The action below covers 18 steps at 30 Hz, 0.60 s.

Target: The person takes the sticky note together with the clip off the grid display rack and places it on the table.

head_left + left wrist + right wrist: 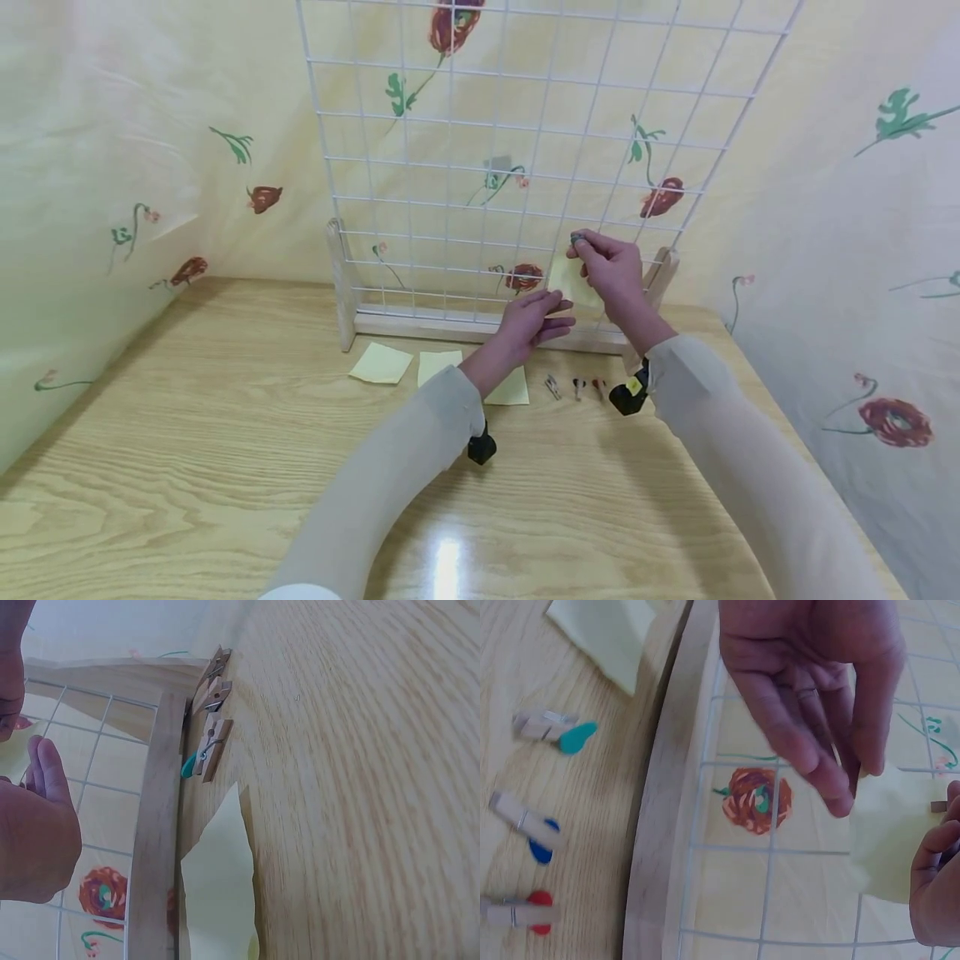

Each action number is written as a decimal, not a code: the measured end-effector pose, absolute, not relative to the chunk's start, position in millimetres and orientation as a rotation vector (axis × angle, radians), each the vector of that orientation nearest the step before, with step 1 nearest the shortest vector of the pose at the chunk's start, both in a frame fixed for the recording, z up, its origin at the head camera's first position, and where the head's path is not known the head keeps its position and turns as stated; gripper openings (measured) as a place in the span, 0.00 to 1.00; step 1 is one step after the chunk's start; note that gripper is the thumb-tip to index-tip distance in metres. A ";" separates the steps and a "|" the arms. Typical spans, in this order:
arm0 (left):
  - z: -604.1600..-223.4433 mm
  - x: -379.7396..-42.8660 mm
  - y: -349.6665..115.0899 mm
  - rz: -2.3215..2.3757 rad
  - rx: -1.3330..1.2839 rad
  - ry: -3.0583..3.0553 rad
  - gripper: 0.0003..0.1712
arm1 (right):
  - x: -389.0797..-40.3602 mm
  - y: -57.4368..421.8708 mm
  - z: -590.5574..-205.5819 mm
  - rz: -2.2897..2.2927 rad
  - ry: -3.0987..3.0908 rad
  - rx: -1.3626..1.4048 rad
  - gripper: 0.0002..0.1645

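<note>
A pale yellow sheet of paper (567, 279) is up against the white wire grid (480, 200), near its lower right. My right hand (611, 265) pinches a small clothespin (577, 238) at the top of this sheet. In the right wrist view, the wooden end of that clothespin (939, 806) shows beside the curled fingers (937, 847). My left hand (531, 321) pinches the sheet's lower left corner between thumb and fingertips, as the right wrist view shows. In the left wrist view my left hand (37, 832) partly covers the sheet (19, 754).
Three clothespins with teal (577, 738), blue (543, 844) and red (541, 911) pieces lie on the wooden table (187, 433). Left of them are pale yellow papers (381, 363), one partly behind my left forearm. Wooden feet (341, 287) hold up the grid before a flowered cloth (255, 108).
</note>
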<state>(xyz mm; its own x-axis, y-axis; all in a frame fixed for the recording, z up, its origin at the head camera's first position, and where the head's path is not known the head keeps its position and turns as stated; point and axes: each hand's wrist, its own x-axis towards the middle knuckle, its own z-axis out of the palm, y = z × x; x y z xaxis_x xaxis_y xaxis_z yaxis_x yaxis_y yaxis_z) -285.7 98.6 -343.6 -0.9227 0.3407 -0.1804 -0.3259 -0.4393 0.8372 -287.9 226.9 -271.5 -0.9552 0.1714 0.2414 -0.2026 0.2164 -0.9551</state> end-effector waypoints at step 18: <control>-340.3 -274.0 76.4 2.348 0.106 1.435 0.18 | -272.2 216.5 -253.7 2.028 -1.951 0.092 0.16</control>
